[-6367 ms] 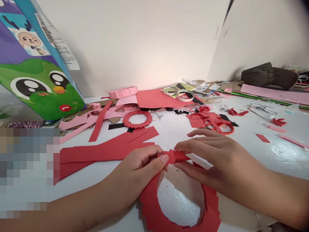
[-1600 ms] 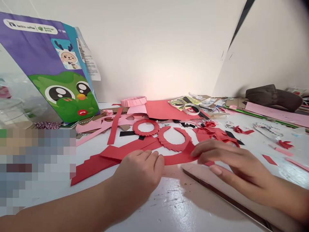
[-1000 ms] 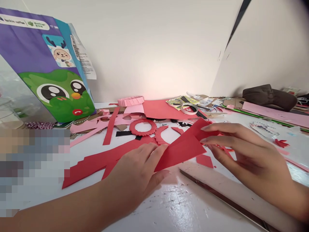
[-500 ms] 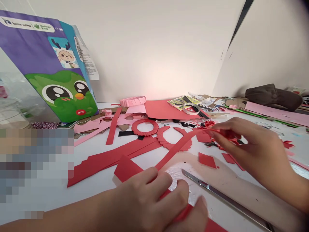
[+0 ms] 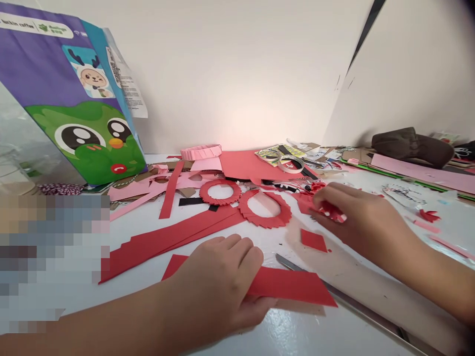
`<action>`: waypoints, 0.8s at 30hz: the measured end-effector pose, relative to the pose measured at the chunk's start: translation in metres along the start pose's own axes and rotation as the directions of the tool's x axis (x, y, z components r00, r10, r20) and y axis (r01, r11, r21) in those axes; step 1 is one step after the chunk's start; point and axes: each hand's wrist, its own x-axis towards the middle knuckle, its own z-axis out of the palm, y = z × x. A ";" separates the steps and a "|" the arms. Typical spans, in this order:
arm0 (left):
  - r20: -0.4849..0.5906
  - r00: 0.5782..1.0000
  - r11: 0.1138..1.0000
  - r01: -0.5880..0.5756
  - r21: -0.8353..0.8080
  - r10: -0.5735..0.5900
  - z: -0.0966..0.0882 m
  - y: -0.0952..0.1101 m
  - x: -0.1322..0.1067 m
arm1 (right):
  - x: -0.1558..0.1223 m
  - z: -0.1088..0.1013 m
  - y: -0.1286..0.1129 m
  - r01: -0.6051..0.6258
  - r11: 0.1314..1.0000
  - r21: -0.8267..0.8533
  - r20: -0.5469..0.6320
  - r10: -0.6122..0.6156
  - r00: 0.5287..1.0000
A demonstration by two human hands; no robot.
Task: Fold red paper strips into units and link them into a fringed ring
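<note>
My left hand (image 5: 222,282) is closed around a wide red paper strip (image 5: 293,287), thumb below and fingers on top. The strip sticks out on both sides of the hand, just above the table. My right hand (image 5: 352,212) is low over red paper scraps (image 5: 306,201), its thumb and forefinger apart with red paper showing between them. A craft knife (image 5: 356,299) lies partly behind the held strip. Two rings of folded red paper, one smaller (image 5: 220,193) and one larger (image 5: 265,210), rest beyond my hands. A small red paper piece (image 5: 313,240) is between the hands.
Long red strips (image 5: 148,242) lie at left. Behind are a pink paper ring (image 5: 201,152), a red sheet (image 5: 241,165), and tape rolls (image 5: 290,163). A purple-green paper bag (image 5: 85,123) stands at left. At right are a dark pouch (image 5: 411,146) and pink paper (image 5: 423,170).
The thin red strip no longer stretches between my hands. My right hand has moved slightly left and down to the scraps. My left hand has turned the wide strip across, covering part of the knife.
</note>
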 end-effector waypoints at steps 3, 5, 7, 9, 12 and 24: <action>0.050 0.995 0.991 0.088 -0.102 -0.083 0.000 0.000 0.002 | -0.002 0.006 0.003 0.071 0.997 0.033 0.131 -0.074 0.989; 0.074 0.993 0.986 0.097 -0.139 -0.088 0.000 -0.001 0.001 | -0.003 0.006 0.002 0.087 0.994 0.060 0.167 -0.096 0.981; 0.072 0.996 0.987 0.069 -0.147 -0.059 0.000 -0.002 0.000 | -0.003 0.004 -0.002 0.104 0.989 0.102 0.186 -0.121 0.975; 0.061 0.998 0.989 0.030 -0.146 -0.022 -0.001 -0.002 -0.001 | -0.002 0.001 -0.006 0.130 0.982 0.139 0.210 -0.157 0.965; 0.071 0.997 0.985 0.039 -0.166 -0.027 -0.001 -0.002 -0.002 | -0.003 0.001 -0.008 0.158 0.977 0.140 0.243 -0.189 0.952; -0.108 0.983 0.946 -0.174 -0.274 0.149 -0.008 -0.005 -0.007 | -0.015 0.016 -0.008 0.104 0.994 0.017 0.293 -0.104 0.950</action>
